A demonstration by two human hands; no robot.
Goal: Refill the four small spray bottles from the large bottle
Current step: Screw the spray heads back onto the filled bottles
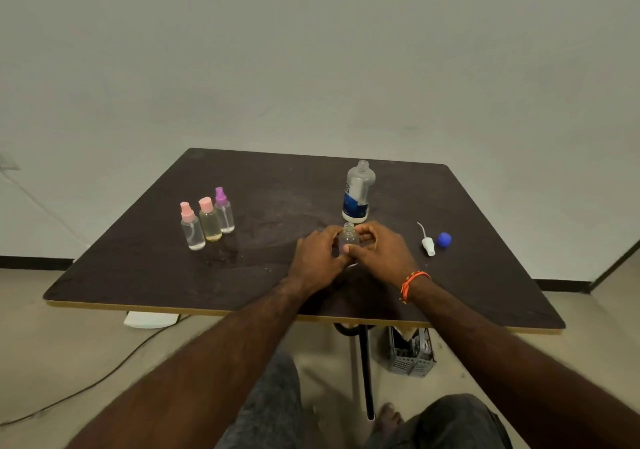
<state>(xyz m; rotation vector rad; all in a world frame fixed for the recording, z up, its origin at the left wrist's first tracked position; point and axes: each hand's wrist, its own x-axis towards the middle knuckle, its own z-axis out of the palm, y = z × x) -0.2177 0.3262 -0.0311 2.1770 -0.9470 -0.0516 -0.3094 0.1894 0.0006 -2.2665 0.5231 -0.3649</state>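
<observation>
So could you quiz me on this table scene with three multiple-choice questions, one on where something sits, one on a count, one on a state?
1. Where does the blue cap lie?
A. On the large bottle
B. On the table, right of the hands
C. On the floor

2. How many small spray bottles stand capped at the left?
A. Three
B. One
C. Five

3. How is the large bottle?
A. Lying on its side
B. Upright and capped
C. Upright, neck open

Answers: 1 B, it rests beside the white spray head. 2 A, two pink-topped and one purple-topped. 3 C, its neck shows no cap.
</observation>
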